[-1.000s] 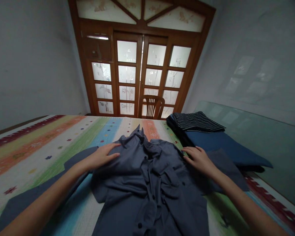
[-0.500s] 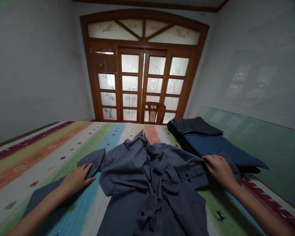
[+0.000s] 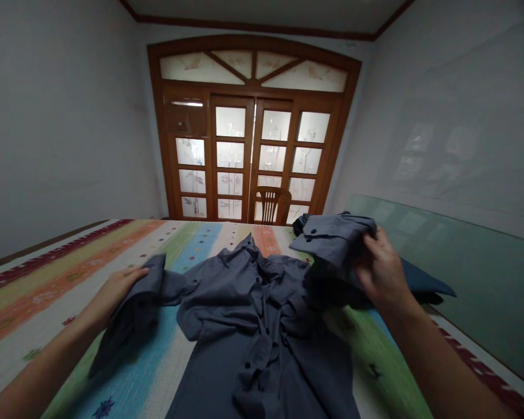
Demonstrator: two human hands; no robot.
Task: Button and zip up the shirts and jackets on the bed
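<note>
Beyond us stand glazed wooden doors (image 3: 229, 157), and before us spreads a striped bed (image 3: 39, 285) with a pale green headboard (image 3: 475, 279) along its right side. A slatted wooden chair (image 3: 269, 201) shows at the far edge.

Our grey-blue button-up shirt (image 3: 248, 314) lies front up in the middle of the bed. Its long axis runs straight away from us, roughly along the stripes. The collar (image 3: 258, 251) points to the doors, while the lower end runs toward us, out of the bottom of the view. The body is rumpled down the button line.

To its right, near the headboard, is a pile of folded clothes (image 3: 425, 280), a blue piece among them, partly hidden by the right sleeve (image 3: 347, 247). The left sleeve (image 3: 152, 282) reaches out sideways from the shoulder, then bends down toward us, its lower part blurred.

Our left hand (image 3: 122, 285) grips the left sleeve between thumb and fingers. Our right hand (image 3: 384, 267) clasps the right sleeve, holding it above the bed, doubled so that its cuff (image 3: 327, 241) points back leftward over the shirt's shoulder. Two dark buttons (image 3: 313, 231) sit on that cuff.
</note>
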